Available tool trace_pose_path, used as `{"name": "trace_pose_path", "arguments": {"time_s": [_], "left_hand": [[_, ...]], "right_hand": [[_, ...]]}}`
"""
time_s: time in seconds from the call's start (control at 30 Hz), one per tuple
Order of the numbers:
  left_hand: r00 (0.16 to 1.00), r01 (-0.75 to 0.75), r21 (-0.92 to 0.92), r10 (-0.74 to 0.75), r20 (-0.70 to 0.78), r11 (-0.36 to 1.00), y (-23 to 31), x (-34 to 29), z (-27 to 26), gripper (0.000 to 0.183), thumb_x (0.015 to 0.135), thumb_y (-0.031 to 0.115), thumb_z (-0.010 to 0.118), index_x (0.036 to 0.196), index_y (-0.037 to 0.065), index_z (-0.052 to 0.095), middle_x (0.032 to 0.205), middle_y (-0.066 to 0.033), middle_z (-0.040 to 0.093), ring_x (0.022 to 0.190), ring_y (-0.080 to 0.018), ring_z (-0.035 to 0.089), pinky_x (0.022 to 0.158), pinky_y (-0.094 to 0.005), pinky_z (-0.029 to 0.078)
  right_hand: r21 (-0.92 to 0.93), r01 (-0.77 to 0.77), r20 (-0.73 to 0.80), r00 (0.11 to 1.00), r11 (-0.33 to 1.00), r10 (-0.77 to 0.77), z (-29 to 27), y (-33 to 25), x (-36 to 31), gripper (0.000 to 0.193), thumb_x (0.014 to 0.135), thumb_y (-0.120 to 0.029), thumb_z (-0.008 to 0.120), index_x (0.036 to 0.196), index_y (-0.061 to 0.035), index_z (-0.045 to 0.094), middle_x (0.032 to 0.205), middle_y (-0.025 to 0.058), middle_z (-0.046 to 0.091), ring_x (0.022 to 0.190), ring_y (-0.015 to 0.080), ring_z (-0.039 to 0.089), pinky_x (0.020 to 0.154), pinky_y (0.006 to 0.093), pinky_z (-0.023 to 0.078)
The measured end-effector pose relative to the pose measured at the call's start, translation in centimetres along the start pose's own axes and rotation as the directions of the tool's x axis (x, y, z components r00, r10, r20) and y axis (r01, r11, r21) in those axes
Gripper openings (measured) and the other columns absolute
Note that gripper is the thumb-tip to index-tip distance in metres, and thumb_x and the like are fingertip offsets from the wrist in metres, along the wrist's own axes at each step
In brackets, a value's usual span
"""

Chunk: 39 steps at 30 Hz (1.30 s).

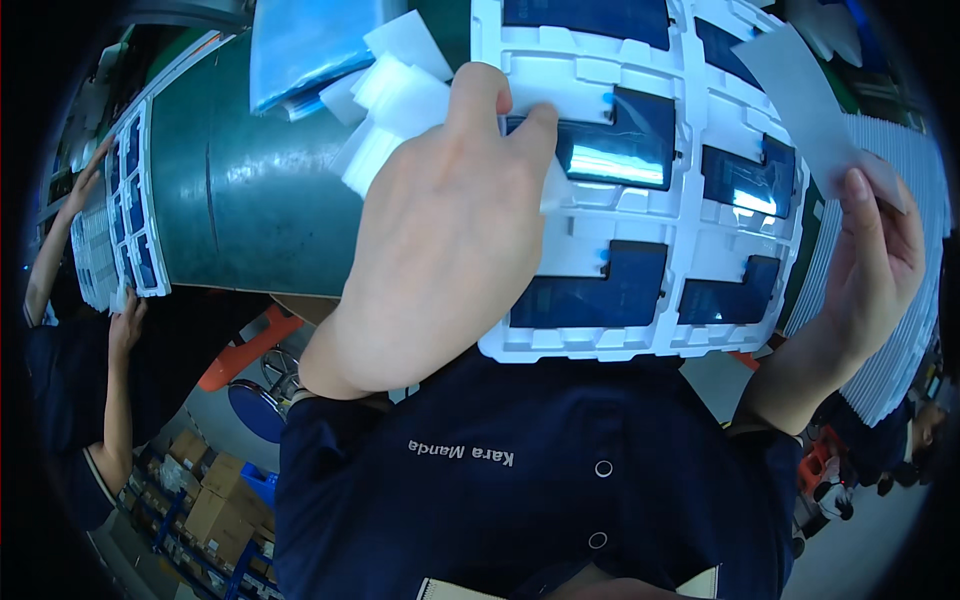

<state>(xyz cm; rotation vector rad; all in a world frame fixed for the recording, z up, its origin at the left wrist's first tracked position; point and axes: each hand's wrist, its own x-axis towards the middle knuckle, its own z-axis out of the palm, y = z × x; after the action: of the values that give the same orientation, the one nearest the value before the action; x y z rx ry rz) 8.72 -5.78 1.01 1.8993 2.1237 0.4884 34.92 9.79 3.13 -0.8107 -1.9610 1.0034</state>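
Observation:
A white moulded tray [690,340] holds several flat, dark, L-shaped pieces that look like battery packs, with glossy faces. My left hand [440,220] reaches over the tray's left side, fingers curled down at the left end of one such battery pack [640,145]. A bit of translucent film [556,190] shows beside that hand; what its fingertips grip is hidden. At the tray's right, my right hand [875,235] pinches a thin whitish sheet [800,95] between thumb and fingers. The sheet hangs over the tray's upper right corner. Another battery pack [725,302] lies in the near right pocket.
Loose white sheets [405,100] and a blue plastic-wrapped stack [315,50] lie left of the tray on the green table [260,190]. Stacked white trays [880,300] stand at right. A co-worker's hands [125,320] touch another tray at far left. A round stool [257,410] stands below.

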Motion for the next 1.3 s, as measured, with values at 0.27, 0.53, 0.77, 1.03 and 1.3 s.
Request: {"name": "trace_pose_path", "arguments": {"time_s": [0.27,0.53,0.77,1.03,1.3], "left_hand": [[1.000,-0.023,-0.145,0.023,-0.001,0.989,-1.0,1.6,0.4,0.028,0.071,0.001,0.070,0.097,0.000,0.059,0.101,-0.0140,0.053,0.072,-0.0362,0.060,0.061,-0.0426,0.047],[0.951,-0.246,-0.045,0.232,-0.205,0.968,-0.7,-0.9,-0.1,0.026,0.061,0.003,0.071,0.084,0.001,0.061,0.082,-0.0102,0.062,0.065,-0.0269,0.060,0.056,-0.0357,0.044],[0.963,-0.262,-0.281,0.271,-0.009,0.923,-2.2,-1.2,-2.1,0.024,0.063,0.005,0.073,0.082,0.002,0.059,0.083,-0.0098,0.064,0.067,-0.0274,0.062,0.059,-0.0358,0.045],[0.958,-0.147,-0.373,0.225,0.177,0.916,-2.0,0.5,-2.4,0.019,0.069,0.003,0.070,0.085,0.000,0.059,0.080,-0.0144,0.062,0.070,-0.0354,0.059,0.062,-0.0392,0.046],[0.985,-0.081,-0.451,0.142,0.102,0.889,-2.0,1.5,-2.1,0.017,0.074,0.001,0.067,0.087,-0.003,0.059,0.079,-0.0177,0.060,0.073,-0.0389,0.058,0.063,-0.0397,0.045]], "right_hand": [[0.067,0.068,0.029,0.997,0.995,-0.070,1.8,2.4,2.5,0.021,0.092,0.000,0.057,0.112,0.0063,0.062,0.104,0.0129,0.065,0.096,0.0170,0.063,0.086,0.0261,0.047],[0.233,-0.286,0.163,0.954,0.929,0.253,6.5,3.0,1.6,0.018,0.089,0.000,0.062,0.107,0.0024,0.064,0.098,0.0089,0.067,0.087,0.0101,0.063,0.077,0.0221,0.049],[-0.086,-0.237,0.312,0.916,0.968,0.252,9.3,1.3,1.2,0.023,0.080,0.001,0.073,0.101,0.0044,0.066,0.078,0.0030,0.065,0.065,0.0049,0.058,0.060,0.0162,0.045],[-0.306,0.021,0.363,0.927,0.952,0.096,9.7,0.5,1.2,0.024,0.072,-0.007,0.077,0.095,-0.0012,0.070,0.067,0.0075,0.061,0.050,0.0137,0.051,0.047,0.0247,0.041],[-0.214,-0.057,0.171,0.981,0.975,0.095,8.6,1.0,1.9,0.045,0.076,-0.003,0.073,0.119,-0.0043,0.060,0.092,0.0047,0.057,0.049,0.0079,0.042,0.045,0.0231,0.036]]}}
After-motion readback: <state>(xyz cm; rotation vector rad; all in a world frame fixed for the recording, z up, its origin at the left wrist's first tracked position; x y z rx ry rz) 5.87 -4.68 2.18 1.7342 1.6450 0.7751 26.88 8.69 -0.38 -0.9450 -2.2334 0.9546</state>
